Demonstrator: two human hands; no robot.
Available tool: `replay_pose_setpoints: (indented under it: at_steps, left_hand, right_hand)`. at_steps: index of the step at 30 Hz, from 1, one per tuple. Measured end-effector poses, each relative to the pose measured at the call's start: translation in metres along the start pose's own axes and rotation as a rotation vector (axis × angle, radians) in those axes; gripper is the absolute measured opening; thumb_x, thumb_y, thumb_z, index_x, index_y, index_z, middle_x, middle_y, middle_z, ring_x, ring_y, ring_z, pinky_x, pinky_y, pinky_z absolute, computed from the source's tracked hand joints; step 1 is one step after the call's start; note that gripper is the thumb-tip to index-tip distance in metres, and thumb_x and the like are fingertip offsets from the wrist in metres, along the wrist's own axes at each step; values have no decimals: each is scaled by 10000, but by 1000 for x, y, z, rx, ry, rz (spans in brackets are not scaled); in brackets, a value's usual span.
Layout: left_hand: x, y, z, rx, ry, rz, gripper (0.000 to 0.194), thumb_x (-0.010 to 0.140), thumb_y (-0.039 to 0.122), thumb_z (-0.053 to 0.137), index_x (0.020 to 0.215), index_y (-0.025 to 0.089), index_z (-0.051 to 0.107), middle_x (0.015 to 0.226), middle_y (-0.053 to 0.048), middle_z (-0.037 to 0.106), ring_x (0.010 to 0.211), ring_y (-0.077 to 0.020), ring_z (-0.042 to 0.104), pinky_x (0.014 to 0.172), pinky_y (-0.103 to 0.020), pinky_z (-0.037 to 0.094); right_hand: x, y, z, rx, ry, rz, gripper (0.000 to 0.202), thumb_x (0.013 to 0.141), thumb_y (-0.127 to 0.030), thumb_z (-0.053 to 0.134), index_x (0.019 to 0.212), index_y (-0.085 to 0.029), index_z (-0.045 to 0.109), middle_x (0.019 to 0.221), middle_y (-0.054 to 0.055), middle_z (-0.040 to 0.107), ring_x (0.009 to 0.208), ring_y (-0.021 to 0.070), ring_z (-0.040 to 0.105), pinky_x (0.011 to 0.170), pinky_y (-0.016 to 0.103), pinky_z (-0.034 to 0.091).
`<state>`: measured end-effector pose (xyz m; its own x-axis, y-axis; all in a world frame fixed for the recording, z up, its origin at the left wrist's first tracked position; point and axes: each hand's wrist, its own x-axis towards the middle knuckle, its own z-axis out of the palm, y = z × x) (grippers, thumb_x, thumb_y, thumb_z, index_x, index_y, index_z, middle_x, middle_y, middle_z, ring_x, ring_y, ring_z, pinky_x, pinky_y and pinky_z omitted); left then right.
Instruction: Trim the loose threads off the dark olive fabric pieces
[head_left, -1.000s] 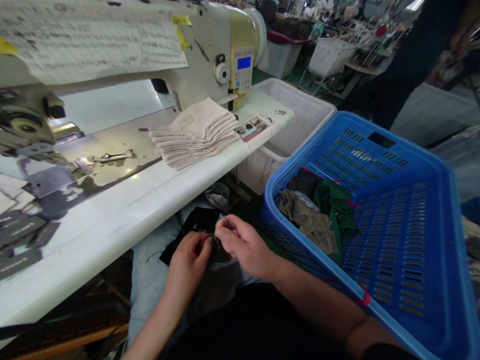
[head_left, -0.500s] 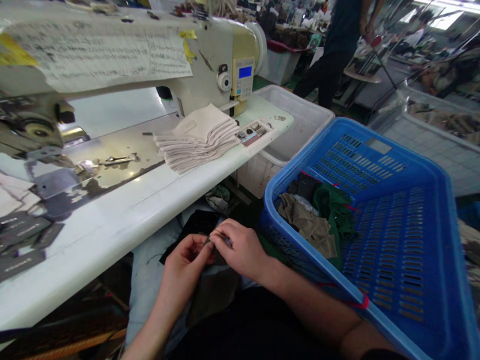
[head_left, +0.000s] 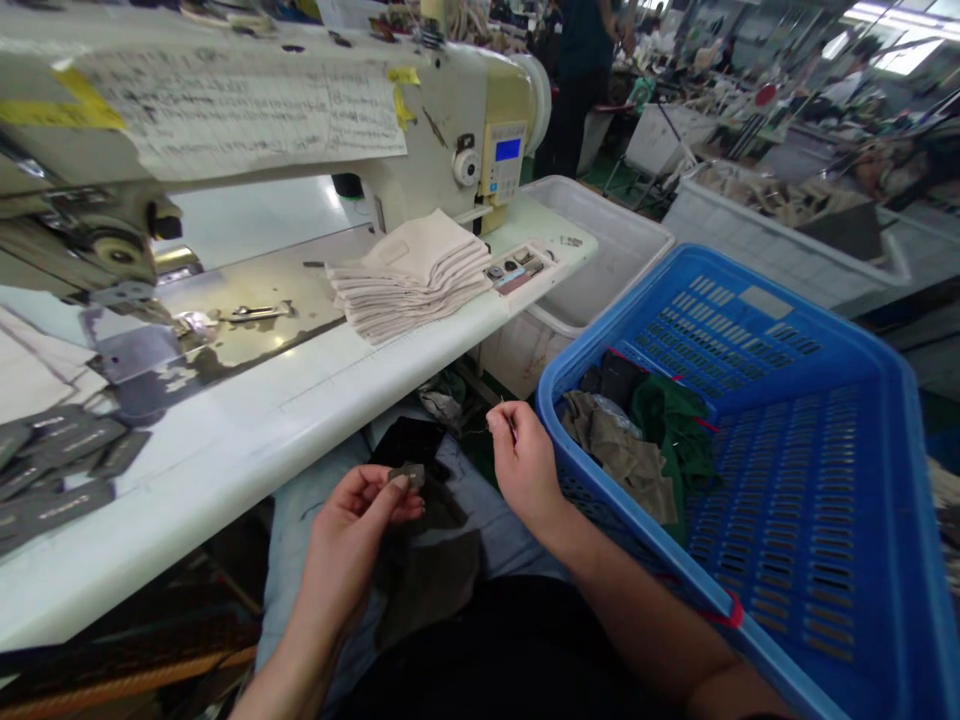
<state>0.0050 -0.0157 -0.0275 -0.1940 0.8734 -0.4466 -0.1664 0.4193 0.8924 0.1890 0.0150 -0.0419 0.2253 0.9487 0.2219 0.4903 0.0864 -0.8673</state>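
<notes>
My left hand [head_left: 356,515], over my lap, pinches a small dark olive fabric piece [head_left: 409,474] between thumb and fingers. Larger dark cloth [head_left: 431,585] lies on my thighs below it; whether the two are joined I cannot tell. Raised beside the near corner of the blue basket, my right hand [head_left: 521,455] is closed in a pinch. A thin thread [head_left: 478,431] sticks out from its fingertips. To the left, dark grey labels [head_left: 67,465] with pale lettering lie on the white sewing table [head_left: 300,430].
A sewing machine [head_left: 442,120] stands on the table, with stacked cream fabric pieces [head_left: 412,270] beside it. On my right, the blue basket [head_left: 810,440] holds crumpled green and brown cloth [head_left: 630,440]. Behind it are white bins [head_left: 637,240]; a person [head_left: 581,80] stands farther back.
My hands were together at the small fabric piece and are now apart. The right one has moved up and to the right, pulling a thread away; the left still grips the piece.
</notes>
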Motion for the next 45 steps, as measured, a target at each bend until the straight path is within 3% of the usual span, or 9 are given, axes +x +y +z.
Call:
replay_pose_setpoints:
  at_steps: [4,10,17,21,27,30,34,36,45]
  left_hand:
    - [0,2,1,-23,-7,-28,472,509,467,903,743,179,612,693,-29,747,610,-164,694,638,-280,581]
    - [-1,0,5,33,-105,-23,426,509,475,917,670,174,661,635,-21,714,620,-167,679,639,-270,567]
    - [-6,1,4,-100,-171,-157,342,587,419,895,702,175,684,704,-28,736,644,-134,657,662,-230,534]
    - [-3,-2,3,-39,-82,-4,303,603,396,872,640,183,659,811,-27,747,761,-145,659,726,-225,522]
    - [-3,1,6,148,-88,169,280,586,428,843,598,208,670,719,-31,713,726,-189,631,725,-289,518]
    - [-6,1,6,181,-101,168,285,588,434,842,589,206,671,710,-39,712,718,-194,627,715,-294,512]
    - [-6,-2,1,69,-56,53,277,610,406,832,620,188,662,726,-26,706,674,-159,619,659,-261,495]
    - [-5,-4,0,12,-35,0,289,594,397,845,623,180,656,749,-22,712,662,-141,620,654,-247,494]
    - [-5,-4,6,70,-24,142,282,591,413,856,630,213,662,819,-39,745,820,-207,690,801,-305,551]
  right_hand:
    - [-3,-6,2,-33,-155,23,390,987,-437,521,668,-215,551,660,4,586,654,159,561,664,283,408]
    - [-17,-23,19,234,-357,34,97,822,-274,705,778,-200,660,809,-8,650,737,138,577,680,248,432]
    - [-11,-13,25,521,-441,474,347,934,-437,526,749,-165,636,585,-22,567,488,107,459,519,246,400]
    - [-13,-11,14,272,-244,16,183,938,-299,569,870,-182,692,893,59,712,839,165,659,769,269,507]
    - [-22,-13,6,-281,-505,-503,124,964,-280,584,992,-197,672,1016,68,691,798,160,657,656,246,463]
    - [-20,-8,15,-284,-490,-489,100,931,-275,608,898,-187,640,929,58,669,724,155,625,608,247,433]
    - [-13,-1,21,-15,-179,-78,138,930,-234,517,821,-194,591,802,21,631,719,152,599,647,247,454]
    - [-11,-2,19,51,-170,15,236,958,-277,497,749,-201,576,735,7,613,690,149,579,653,254,452]
    - [-28,-14,23,-74,-320,-142,91,849,-168,590,784,-211,638,833,33,679,812,173,649,769,269,496]
